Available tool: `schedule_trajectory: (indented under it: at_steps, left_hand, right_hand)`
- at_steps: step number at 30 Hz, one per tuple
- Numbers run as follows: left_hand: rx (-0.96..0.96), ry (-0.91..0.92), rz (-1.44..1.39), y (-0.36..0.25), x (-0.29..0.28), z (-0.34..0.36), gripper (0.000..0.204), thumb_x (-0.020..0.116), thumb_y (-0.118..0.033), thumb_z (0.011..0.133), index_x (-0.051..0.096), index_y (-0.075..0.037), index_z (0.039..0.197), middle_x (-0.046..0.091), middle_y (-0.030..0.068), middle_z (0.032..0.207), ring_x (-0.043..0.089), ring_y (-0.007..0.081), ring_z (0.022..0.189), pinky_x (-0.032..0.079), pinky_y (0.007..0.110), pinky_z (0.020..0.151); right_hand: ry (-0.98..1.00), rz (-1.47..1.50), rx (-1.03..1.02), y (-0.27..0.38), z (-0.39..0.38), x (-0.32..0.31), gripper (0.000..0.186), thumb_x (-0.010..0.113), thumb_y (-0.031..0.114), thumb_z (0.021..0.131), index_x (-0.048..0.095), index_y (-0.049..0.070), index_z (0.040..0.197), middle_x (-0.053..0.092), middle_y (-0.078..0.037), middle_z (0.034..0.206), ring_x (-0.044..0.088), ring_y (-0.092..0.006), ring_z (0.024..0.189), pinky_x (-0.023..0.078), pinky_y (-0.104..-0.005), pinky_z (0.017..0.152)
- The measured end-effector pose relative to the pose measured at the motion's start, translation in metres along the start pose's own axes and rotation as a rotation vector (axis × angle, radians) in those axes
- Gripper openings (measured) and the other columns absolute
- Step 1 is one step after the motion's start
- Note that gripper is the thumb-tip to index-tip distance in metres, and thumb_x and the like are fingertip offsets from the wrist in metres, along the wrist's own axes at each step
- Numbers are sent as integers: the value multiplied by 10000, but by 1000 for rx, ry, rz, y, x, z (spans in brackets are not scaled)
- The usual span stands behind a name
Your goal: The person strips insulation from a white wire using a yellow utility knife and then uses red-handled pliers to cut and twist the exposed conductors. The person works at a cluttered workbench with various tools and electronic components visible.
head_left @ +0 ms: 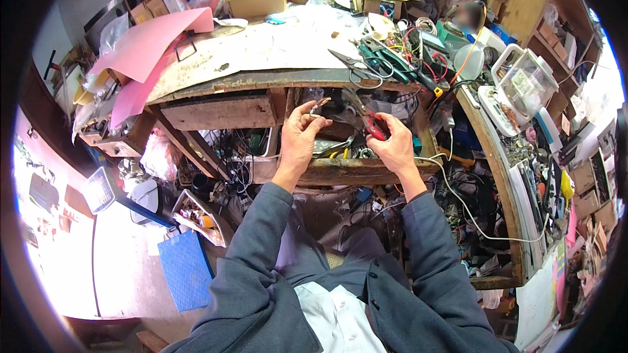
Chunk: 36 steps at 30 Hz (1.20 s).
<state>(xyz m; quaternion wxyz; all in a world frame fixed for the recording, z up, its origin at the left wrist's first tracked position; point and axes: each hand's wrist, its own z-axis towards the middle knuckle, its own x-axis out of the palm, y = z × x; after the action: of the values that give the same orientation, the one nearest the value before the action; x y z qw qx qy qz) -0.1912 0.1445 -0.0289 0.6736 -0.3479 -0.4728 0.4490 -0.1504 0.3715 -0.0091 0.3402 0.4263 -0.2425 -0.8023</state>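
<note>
Pliers (pixel 375 129) with red handles are held in the right hand (pixel 394 144), the fingers and thumb curled round the grips and the metal end pointed up and away from the body, toward the bench (pixel 281 49). By the left hand (pixel 299 132) a small brownish piece (pixel 320 104) is pinched between thumb and fingertips, the other fingers loosely bent. Both things are held above the open drawer (pixel 366 173), near each other but apart; how wide the jaws stand cannot be told, and the piece is too small to be made out clearly, though it may be metal.

The pliers can be judged stiff, sturdy and fairly weighty toward the metal end, so they are best gripped well down the red handles, where a coating would likely prevent slipping. The piece can be judged very light and easily dropped; it is best pinched by one end, with the other left exposed, and hard squeezing is better avoided in case it is bent or cracked. On the bench edge beyond, scissors (pixel 362 67) and green-handled tools (pixel 392 62) are laid, well clear of the fingers.
</note>
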Motion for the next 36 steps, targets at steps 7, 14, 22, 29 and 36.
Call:
schedule_trajectory:
  at_steps: [7,14,22,29,36]
  left_hand:
    - [-68,17,-117,-3,-2,-4,278,561,-81,1029,607,23,1282,700,74,920,705,171,869,570,302,834]
    - [-129,50,-211,4,-15,-1,284,557,-81,1029,626,9,1290,701,76,968,691,151,844,570,281,820]
    - [-6,-30,-101,-2,-3,-4,267,592,-59,1009,559,68,1241,715,143,1109,703,177,971,548,276,899]
    - [-42,-24,-130,3,-5,-3,213,629,-23,977,586,59,1169,731,157,1065,716,192,965,559,290,892]
    - [-15,-32,-166,5,-5,-4,229,660,-16,954,639,59,1169,736,146,1052,726,197,917,587,301,847]
  right_hand:
    - [-6,22,-12,-5,-1,1,541,782,166,677,656,-22,1169,693,-187,1042,702,-317,938,539,-366,857]
    - [5,-7,-51,-1,0,1,531,773,165,679,658,-17,1164,692,-180,1039,701,-309,935,537,-360,850]
    - [58,22,-59,0,-1,-1,528,759,161,684,658,-14,1172,699,-179,1080,703,-300,958,537,-356,878]
    - [81,19,-60,-1,-1,0,529,766,160,683,655,-13,1170,695,-172,1063,701,-295,953,537,-356,878]
    - [79,12,-80,-2,-2,1,526,768,146,687,655,-11,1176,687,-173,1043,700,-284,927,538,-350,861]
